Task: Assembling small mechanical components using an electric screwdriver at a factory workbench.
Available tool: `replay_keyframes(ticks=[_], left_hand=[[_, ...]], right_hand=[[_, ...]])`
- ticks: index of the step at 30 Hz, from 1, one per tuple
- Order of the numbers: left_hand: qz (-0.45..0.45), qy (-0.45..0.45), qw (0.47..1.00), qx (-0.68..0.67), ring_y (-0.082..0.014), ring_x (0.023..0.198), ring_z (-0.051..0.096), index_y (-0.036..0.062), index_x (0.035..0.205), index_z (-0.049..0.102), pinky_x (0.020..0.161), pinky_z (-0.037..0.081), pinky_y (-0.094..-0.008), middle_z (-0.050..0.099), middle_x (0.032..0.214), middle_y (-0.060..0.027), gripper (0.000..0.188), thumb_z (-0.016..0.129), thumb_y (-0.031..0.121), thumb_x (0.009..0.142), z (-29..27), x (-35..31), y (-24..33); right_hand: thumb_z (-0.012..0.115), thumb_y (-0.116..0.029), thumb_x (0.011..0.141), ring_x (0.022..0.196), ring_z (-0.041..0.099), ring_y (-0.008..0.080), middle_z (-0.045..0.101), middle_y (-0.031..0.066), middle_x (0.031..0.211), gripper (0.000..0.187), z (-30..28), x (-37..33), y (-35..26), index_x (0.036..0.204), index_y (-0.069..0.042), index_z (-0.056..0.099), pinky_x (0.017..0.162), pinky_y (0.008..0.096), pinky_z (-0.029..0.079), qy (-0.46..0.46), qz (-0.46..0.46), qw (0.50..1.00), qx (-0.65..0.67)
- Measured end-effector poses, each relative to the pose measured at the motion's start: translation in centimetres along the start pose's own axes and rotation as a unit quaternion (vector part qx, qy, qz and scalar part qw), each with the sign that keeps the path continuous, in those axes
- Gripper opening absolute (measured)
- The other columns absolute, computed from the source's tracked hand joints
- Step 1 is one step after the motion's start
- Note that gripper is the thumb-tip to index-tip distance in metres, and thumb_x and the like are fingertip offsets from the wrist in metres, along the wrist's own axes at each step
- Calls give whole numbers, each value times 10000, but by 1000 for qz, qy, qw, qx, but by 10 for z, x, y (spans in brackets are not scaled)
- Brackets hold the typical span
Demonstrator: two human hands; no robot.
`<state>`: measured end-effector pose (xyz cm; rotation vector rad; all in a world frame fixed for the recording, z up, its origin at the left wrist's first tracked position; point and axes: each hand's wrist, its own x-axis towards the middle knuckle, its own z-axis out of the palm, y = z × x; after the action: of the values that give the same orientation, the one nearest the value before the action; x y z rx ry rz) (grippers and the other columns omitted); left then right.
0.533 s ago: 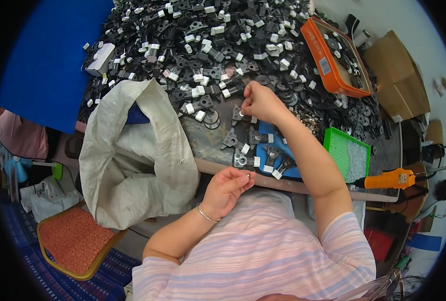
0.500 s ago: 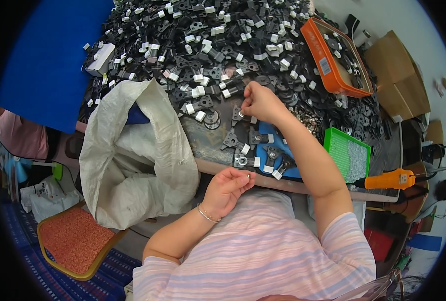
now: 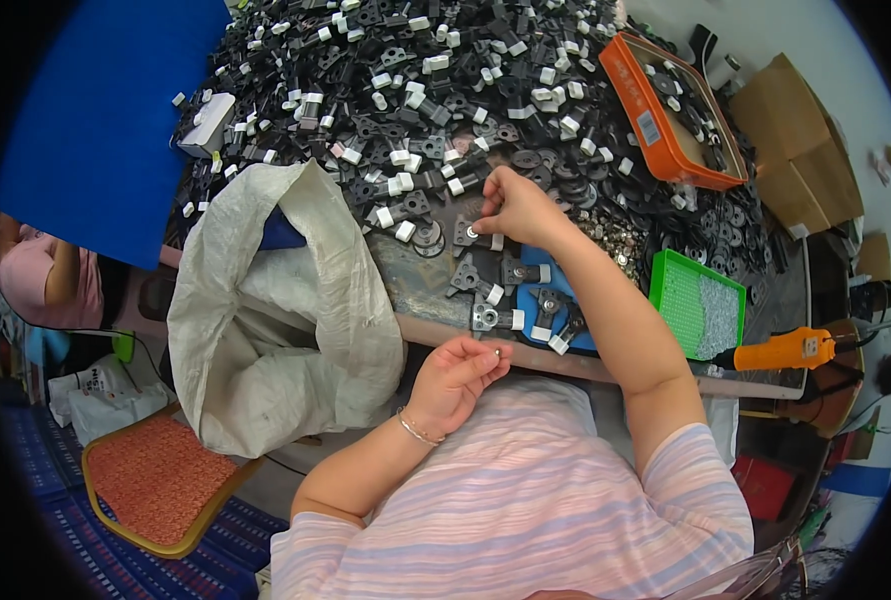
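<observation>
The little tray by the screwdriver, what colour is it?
Bright green. The tray sits on the table's right side, next to the orange screwdriver; the head view shows it clearly.

Bench mostly buried: heap of black and white parts [image 3: 385,90] fills the far side. Bare strip of worktop [image 3: 420,275] near the front edge, hemmed by white sack [image 3: 285,320] at left, blue pad [image 3: 550,310] and green tray [image 3: 695,310] to right, orange tray [image 3: 665,110] beyond

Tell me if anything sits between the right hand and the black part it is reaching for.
Nothing visible does. The right hand already has its fingertips on the black bracket at the edge of the pile; no other part lies between them.
</observation>
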<state>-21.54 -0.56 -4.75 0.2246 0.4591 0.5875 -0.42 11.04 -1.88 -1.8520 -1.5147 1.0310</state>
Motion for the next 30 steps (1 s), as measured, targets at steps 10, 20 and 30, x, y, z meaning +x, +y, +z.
replay_keyframes(ticks=[10,20,30], left_hand=[[11,6,1000,10,-219,885,590,37,838,597,830,477,-351,626,965,-130,35,592,5,823,-1,-3,-1],[10,12,1000,12,-219,882,593,34,836,593,832,478,-344,626,968,-133,33,591,4,823,-1,-5,-1],[14,-10,1000,0,-204,886,597,24,864,593,836,483,-325,625,975,-137,58,587,-14,821,-4,-6,0]], right_hand=[[730,-95,699,658,571,137,593,62,817,365,7,1,2,963,-22,488,577,262,462,-20,-3,1000,2],[595,-26,795,635,646,154,607,103,867,275,12,-11,-15,1038,9,471,501,226,507,-74,95,980,160],[633,-40,769,596,644,151,620,98,784,285,14,-10,-22,1004,26,486,482,242,510,-52,113,987,103]])
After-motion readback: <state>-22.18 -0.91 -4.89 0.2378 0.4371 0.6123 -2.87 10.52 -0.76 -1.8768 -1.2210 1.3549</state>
